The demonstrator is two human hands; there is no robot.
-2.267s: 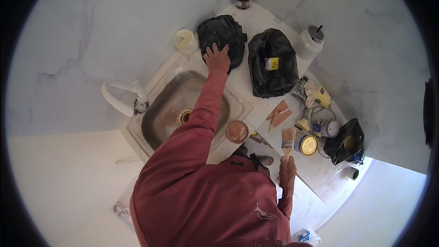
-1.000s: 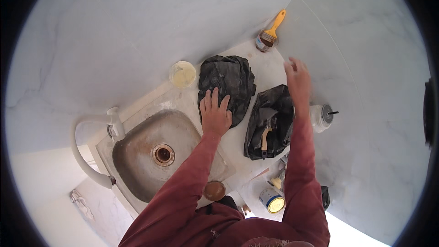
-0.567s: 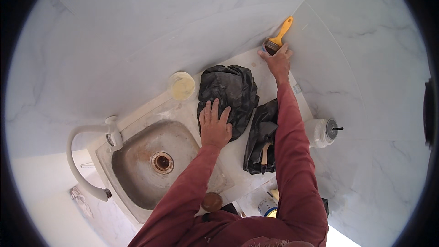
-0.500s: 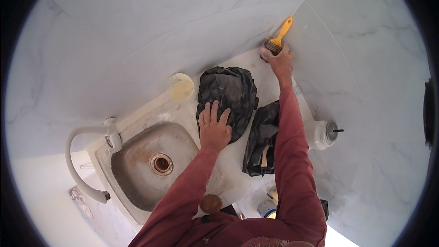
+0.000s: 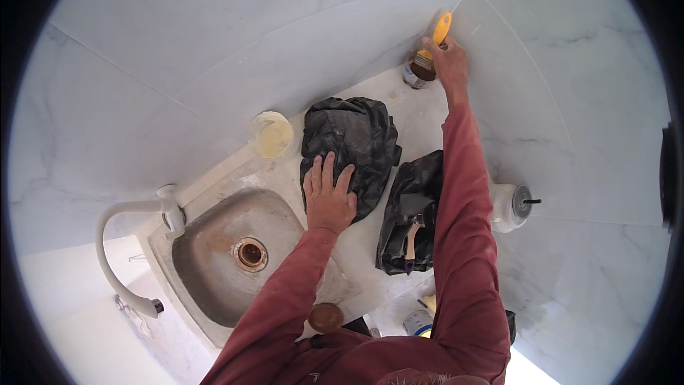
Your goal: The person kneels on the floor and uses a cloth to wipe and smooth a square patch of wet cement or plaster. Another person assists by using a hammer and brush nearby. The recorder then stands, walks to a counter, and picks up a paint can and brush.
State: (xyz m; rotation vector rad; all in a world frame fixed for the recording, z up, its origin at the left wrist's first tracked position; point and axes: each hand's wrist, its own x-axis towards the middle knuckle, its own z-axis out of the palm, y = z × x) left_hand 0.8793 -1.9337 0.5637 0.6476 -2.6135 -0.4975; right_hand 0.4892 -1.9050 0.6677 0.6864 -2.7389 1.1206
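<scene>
At the far corner of the counter, my right hand (image 5: 452, 65) is closed round the lower handle of a yellow-handled paintbrush (image 5: 442, 27). The brush's bristle end goes down into a small jar (image 5: 415, 77) with a pale label and dark contents; how deep it sits is hidden. My left hand (image 5: 330, 198) lies flat with fingers spread on a crumpled black plastic bag (image 5: 350, 125), holding nothing. Below my right forearm, a second black bag (image 5: 420, 184) carries a brush with a pale wooden handle (image 5: 411, 241).
A stained sink (image 5: 214, 264) with a white curved tap (image 5: 107, 242) fills the left side. Behind it stands a tub of pale yellow stuff (image 5: 273, 135). A white container with a grey lid (image 5: 522, 202) is by the right wall. Near me are a brown round lid (image 5: 326, 318) and a tin (image 5: 417, 324).
My right hand has moved from the jar and the brush's metal band up to the handle, uncovering the jar. My left hand stays on the bag.
</scene>
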